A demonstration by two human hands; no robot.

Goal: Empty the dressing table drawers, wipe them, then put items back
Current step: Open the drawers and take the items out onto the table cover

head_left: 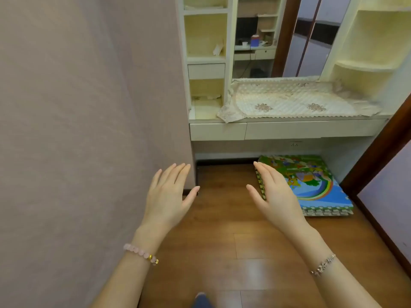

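A cream dressing table (pixel 311 117) stands ahead, its top covered by a lace cloth (pixel 289 101). Two drawers sit shut under the top: a small left drawer (pixel 218 131) and a wide right drawer (pixel 311 130). A third small drawer (pixel 206 71) is shut in the shelf column on the left. My left hand (pixel 169 196) and my right hand (pixel 275 194) are stretched out in front of me above the floor, fingers straight, palms facing each other, holding nothing. Both are well short of the drawers.
A mauve wall (pixel 89 130) fills the left side. A stack of colourful foam mats (pixel 307 185) lies on the wooden floor (pixel 222 241) under the table. A mirror (pixel 278 36) stands behind the top. Cream corner shelves (pixel 369 52) rise at the right, beside a dark door frame (pixel 378 156).
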